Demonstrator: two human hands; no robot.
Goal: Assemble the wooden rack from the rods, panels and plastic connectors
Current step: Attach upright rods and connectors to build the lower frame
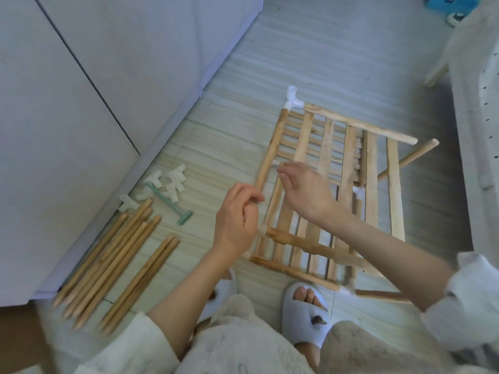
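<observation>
Far to the left of my hands lie loose rods (113,263), with white connectors (167,184) and a green mallet (170,205) just beyond them. My left hand (236,220) curls round the near end of a rod (270,149) on the rack (343,184). My right hand (305,190) hovers beside it, fingers loosely bent; whether it pinches anything I cannot tell.

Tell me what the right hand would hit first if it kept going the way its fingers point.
The right hand points up-left, fingertips close to the white connector on the upright rod. It would likely meet that connector first, though depth is hard to judge.
</observation>
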